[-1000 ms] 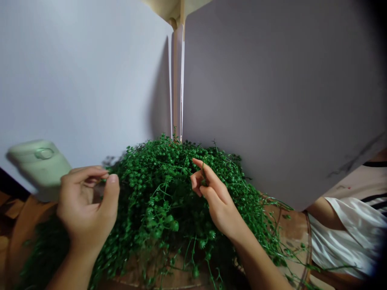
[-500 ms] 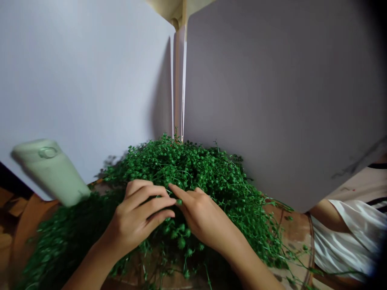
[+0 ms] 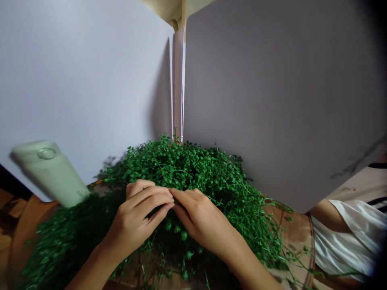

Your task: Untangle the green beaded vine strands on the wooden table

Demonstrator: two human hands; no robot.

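A large heap of green, small-leaved plant strands (image 3: pixel 181 165), with long thin stems, spreads over a brown table. In front of the heap, my left hand (image 3: pixel 142 213) and my right hand (image 3: pixel 201 217) meet fingertip to fingertip. Both are closed in a pinch around a plant sprig, which the fingers almost wholly cover. Small leafy tufts (image 3: pixel 183 235) hang just below the fingertips. More strands lie beside and under my left wrist.
A pale green flask (image 3: pixel 54 173) stands tilted in view at the left. Two tall white panels (image 3: pixel 90 80) meet in a corner behind the heap. Brown tabletop (image 3: pixel 298 233) shows at the right. Beyond its edge sits another person in a white garment (image 3: pixel 341 237).
My fingertips have drawn closer together. The small green tuft that showed between them is now covered, and my right index finger lies against the left fingertips.
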